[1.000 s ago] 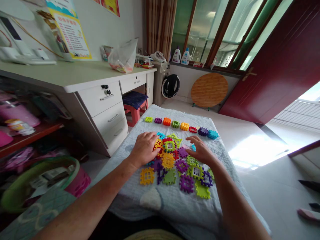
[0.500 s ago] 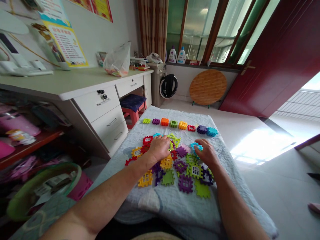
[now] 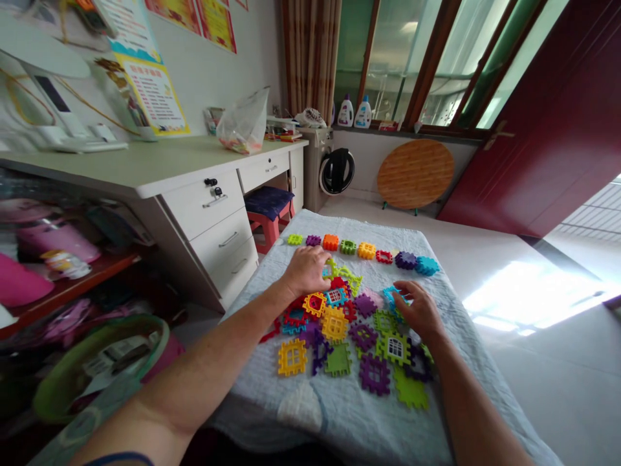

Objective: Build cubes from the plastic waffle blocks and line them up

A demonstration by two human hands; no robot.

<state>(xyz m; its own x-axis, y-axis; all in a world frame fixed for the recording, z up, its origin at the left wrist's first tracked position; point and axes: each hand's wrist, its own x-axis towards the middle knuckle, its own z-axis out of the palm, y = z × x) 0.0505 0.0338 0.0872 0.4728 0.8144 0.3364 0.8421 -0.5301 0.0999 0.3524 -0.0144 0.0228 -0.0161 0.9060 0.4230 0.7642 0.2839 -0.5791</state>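
Note:
My left hand [image 3: 306, 270] lies over the upper left of a pile of plastic building pieces, its fingers curled down by a light green piece [image 3: 350, 277]; what its fingertips touch is hidden. My right hand [image 3: 418, 304] is at the pile's right side, fingers apart, thumb and fingertips beside a blue piece [image 3: 392, 299]. Between the hands are a purple piece [image 3: 365, 304], a yellow window piece [image 3: 334, 323] and a small yellow frame [image 3: 314, 304]. Nearer me lie a yellow window piece [image 3: 292, 357], a green square [image 3: 338, 359] and a purple window piece [image 3: 374, 374].
Behind the pile runs a row of pieces, from light green [image 3: 294, 239] to a blue stack [image 3: 427, 265], on the cloth-covered table [image 3: 301, 404]. A desk [image 3: 194, 162] and a stool [image 3: 269, 204] stand left. A basket [image 3: 162, 336] sits lower left.
My left hand has moved up and away over the pile, uncovering yellow, red and blue pieces near its former place. My right hand stays by the blue piece. The view has shifted slightly.

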